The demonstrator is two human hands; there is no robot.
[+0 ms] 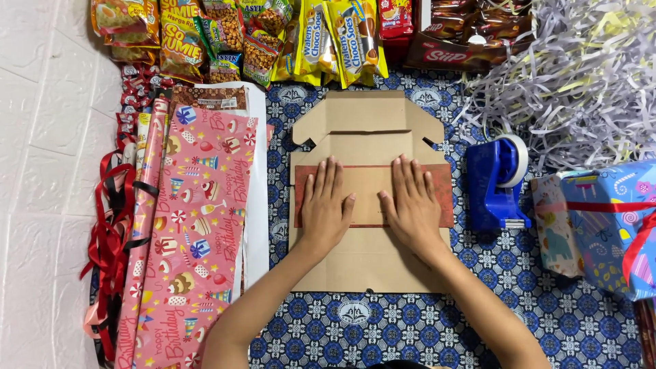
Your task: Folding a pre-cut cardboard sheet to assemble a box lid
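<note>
Left hand (326,205) and right hand (412,203) are laid flat, fingers spread and grasping nothing, on the folded flap (372,179), pressed against the cardboard (365,263) to crease it; tape dispenser (497,183) right.

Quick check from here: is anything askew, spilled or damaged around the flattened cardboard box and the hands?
Nothing is damaged. Both hands, left hand and right hand, lie flat on the cardboard box, which sits square. The only mess is the shredded paper, piled loosely at upper right and straggling toward the blue tape dispenser.
</note>
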